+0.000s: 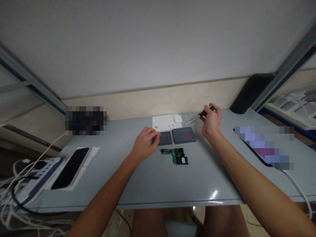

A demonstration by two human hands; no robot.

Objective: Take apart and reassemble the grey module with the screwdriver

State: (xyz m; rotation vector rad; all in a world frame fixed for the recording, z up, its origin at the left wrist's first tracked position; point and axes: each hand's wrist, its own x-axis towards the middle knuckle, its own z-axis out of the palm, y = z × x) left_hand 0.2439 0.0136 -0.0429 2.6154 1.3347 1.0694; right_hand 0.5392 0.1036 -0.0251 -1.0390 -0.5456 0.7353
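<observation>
My right hand (211, 120) is closed around the black and yellow handle of a screwdriver (203, 113). Its thin shaft slants down to the left, with the tip near the right edge of a white sheet (161, 122). My left hand (145, 144) has its fingers pinched together at the left part of a flat grey panel (166, 138); what lies between the fingertips is hidden. Beside the panel sits a grey box-shaped casing (184, 135) with reddish marking on its front. Closer to me lies a green circuit board (175, 154) with black parts.
Several small dark screws (156, 127) and a rounded white case (177, 118) rest on the white sheet. A phone (71, 168) and power strip (40, 181) with cables lie left. Another screen device (261, 148) is right, and a black cylinder (251, 93) stands behind.
</observation>
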